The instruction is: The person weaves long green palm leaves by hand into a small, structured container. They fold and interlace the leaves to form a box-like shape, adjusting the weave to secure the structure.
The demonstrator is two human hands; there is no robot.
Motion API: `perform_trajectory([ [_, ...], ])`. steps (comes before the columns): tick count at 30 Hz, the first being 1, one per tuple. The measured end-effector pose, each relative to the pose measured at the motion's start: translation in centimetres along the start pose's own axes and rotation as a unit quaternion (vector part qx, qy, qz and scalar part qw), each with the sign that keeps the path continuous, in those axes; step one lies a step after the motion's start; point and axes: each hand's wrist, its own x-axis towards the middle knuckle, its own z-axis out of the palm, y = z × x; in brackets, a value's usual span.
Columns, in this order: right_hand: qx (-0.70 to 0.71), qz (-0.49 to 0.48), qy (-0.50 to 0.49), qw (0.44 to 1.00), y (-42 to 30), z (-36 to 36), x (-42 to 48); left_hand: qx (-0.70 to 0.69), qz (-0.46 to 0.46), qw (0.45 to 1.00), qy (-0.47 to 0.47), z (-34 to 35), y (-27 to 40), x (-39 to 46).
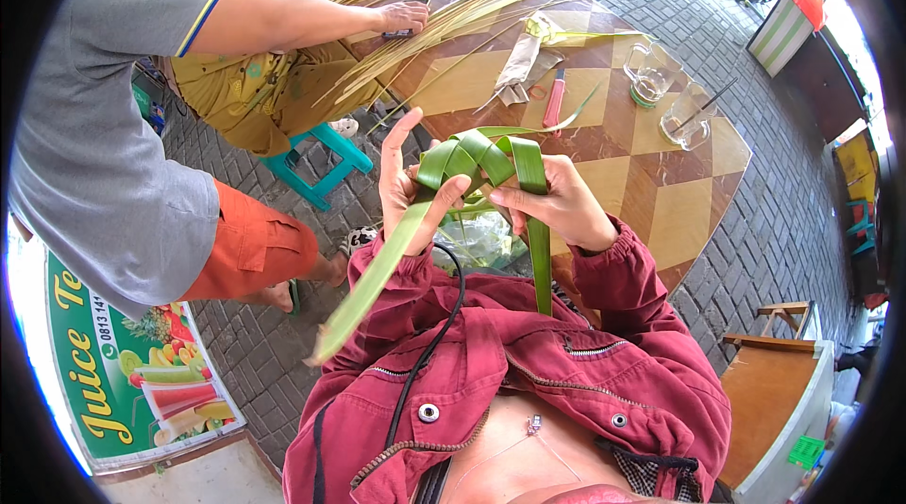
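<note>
Green palm leaf strips, partly woven into a small folded piece (463, 158), are between my two hands. My left hand (417, 196) grips the weave's left side with thumb and fingers, its index finger raised. One long strip end (375, 284) runs from there down to the left. On the right, my right hand (555, 203) pinches the weave near a looped strip (529, 168), whose end hangs down over my jacket. A thin leaf tip extends to the upper right. Behind the weave, a red-handled knife or cutter (555, 100) lies on the table (658, 199).
Two glass mugs (651, 76) (686, 116) stand at the table's right. Long leaf strips (453, 5) cover its far side, where a person in grey (127, 115) holds a phone. A leaf bundle in paper (524, 61), a clear plastic bag (481, 238) and a teal stool (318, 164) are near.
</note>
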Motion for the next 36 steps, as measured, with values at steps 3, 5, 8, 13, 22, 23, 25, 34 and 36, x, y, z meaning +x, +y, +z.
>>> perform_trajectory([
  [3,-0.018,0.013,-0.017,1.0,-0.3,0.0,0.0,0.065,0.049,0.995,-0.053,-0.7,-0.5,0.4],
  [5,-0.036,0.025,-0.02,0.999,-0.2,-0.3,0.1,0.068,0.049,0.992,-0.097,-0.8,0.1,0.6],
  [8,0.001,0.057,-0.02,0.998,-0.5,-1.4,-0.3,0.045,0.018,0.993,-0.109,-0.9,0.6,0.5],
  [13,0.123,0.093,-0.061,0.986,-2.2,-1.0,-1.0,0.037,0.044,0.989,-0.137,-0.3,0.5,0.6],
  [22,0.223,0.041,0.014,0.974,-1.4,-2.8,-0.8,-0.035,0.054,0.98,-0.186,-2.1,0.3,0.5],
  [23,0.252,0.037,0.008,0.967,-1.4,-3.2,-0.8,-0.003,0.074,0.978,-0.196,-2.2,0.5,0.5],
  [25,0.299,0.045,-0.002,0.953,-1.4,-4.0,-0.9,0.065,0.112,0.969,-0.212,-2.4,0.7,0.5],
  [34,0.338,0.039,-0.017,0.94,-1.8,-4.2,-1.0,-0.07,0.042,0.98,-0.182,-2.6,1.4,-0.5],
  [36,0.318,0.033,-0.019,0.947,-1.6,-3.8,-1.0,-0.074,0.047,0.984,-0.157,-2.5,1.4,-0.3],
])
